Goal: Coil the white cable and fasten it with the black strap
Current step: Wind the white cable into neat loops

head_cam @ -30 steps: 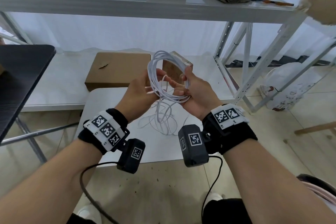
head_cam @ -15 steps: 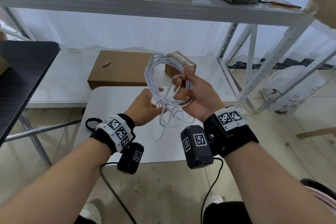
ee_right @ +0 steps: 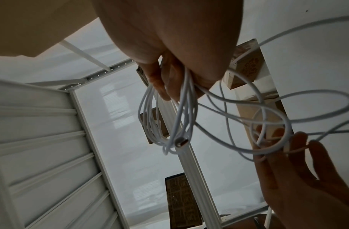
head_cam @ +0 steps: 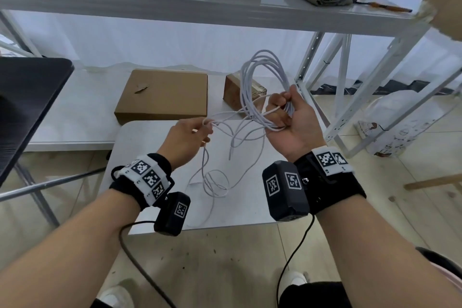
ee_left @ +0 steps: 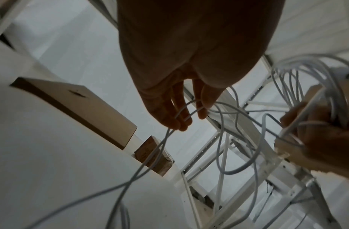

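Note:
My right hand (head_cam: 280, 107) grips a bundle of white cable (head_cam: 262, 75) loops that stands up above the fist. In the right wrist view the loops (ee_right: 150, 120) hang from the curled fingers (ee_right: 169, 80), with a plug end (ee_right: 181, 143) among them. My left hand (head_cam: 205, 130) is lower and to the left and pinches a loose strand running to the coil. That strand (ee_left: 181, 111) crosses the fingertips in the left wrist view. The remaining cable lies in slack curls (head_cam: 215, 182) on the small white table (head_cam: 150, 157). No black strap shows in any view.
A flat cardboard box (head_cam: 162, 95) and a small box (head_cam: 237, 92) sit on the low shelf behind the table. White rack uprights (head_cam: 312, 57) stand close on the right. A black desk (head_cam: 25, 107) is at the left and a plastic bag (head_cam: 400, 127) on the floor at the right.
The hands have moved apart. My left hand has left the coil and gone down and left, drawing a strand with it. My right hand has carried the coil to the right.

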